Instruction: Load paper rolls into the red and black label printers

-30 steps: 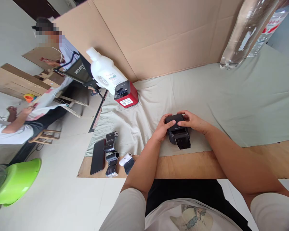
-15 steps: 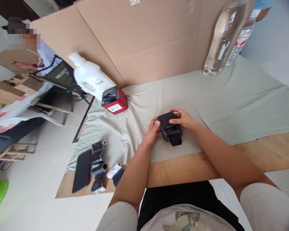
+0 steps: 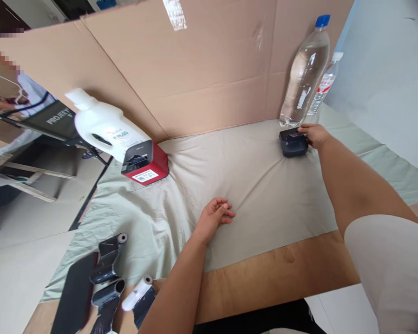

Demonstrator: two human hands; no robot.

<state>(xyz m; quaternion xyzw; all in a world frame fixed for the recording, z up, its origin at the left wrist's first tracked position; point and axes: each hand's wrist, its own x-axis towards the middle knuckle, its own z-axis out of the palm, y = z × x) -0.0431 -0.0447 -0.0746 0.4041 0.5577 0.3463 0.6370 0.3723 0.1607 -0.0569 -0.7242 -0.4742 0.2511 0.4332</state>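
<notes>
My right hand [image 3: 315,134] grips the side of a small black portable printer [image 3: 293,147] at the right rear of the cloth, just in front of a large water bottle [image 3: 303,79]. Part of the printer's right edge is hidden by my fingers. Near the middle of the cloth, my left hand [image 3: 214,217] rests with loosely curled fingers apart and nothing in them. A red and black printer [image 3: 149,162] stands further left, close to a white jug [image 3: 102,123].
Dark paper rolls [image 3: 106,260], a partly white roll [image 3: 139,294] and a flat black case [image 3: 75,290] lie at the front left. A cardboard panel [image 3: 212,69] closes off the back. Behind the large bottle stands a smaller bottle [image 3: 323,88].
The black printer has moved from the middle of the cloth to the right rear, in my right hand. My left hand has let go of it. The view has shifted too.
</notes>
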